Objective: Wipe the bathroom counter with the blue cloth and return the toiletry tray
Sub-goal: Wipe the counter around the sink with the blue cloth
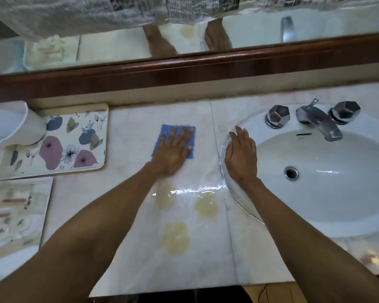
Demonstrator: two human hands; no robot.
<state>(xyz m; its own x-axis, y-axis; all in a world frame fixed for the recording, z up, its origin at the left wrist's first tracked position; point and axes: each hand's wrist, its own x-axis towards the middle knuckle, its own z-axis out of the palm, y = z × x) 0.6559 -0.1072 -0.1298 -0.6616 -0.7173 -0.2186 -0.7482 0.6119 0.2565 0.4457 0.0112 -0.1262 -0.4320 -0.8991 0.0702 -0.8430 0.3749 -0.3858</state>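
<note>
A blue cloth (165, 132) lies flat on the white marble counter (131, 127) at mid-depth. My left hand (175, 149) presses flat on the cloth with fingers spread, covering most of it. My right hand (241, 154) rests palm down with fingers apart on the left rim of the sink (315, 193), holding nothing. Three yellowish stains (176, 238) mark the counter nearer to me, below the cloth. A floral toiletry tray (53, 145) sits at the left of the counter.
A white cup or jug (15, 125) lies on the tray's far left corner. A second tray with small items (13, 211) lies at the near left. The chrome faucet (319, 121) and two knobs stand behind the basin. A wood-framed mirror (184, 68) backs the counter.
</note>
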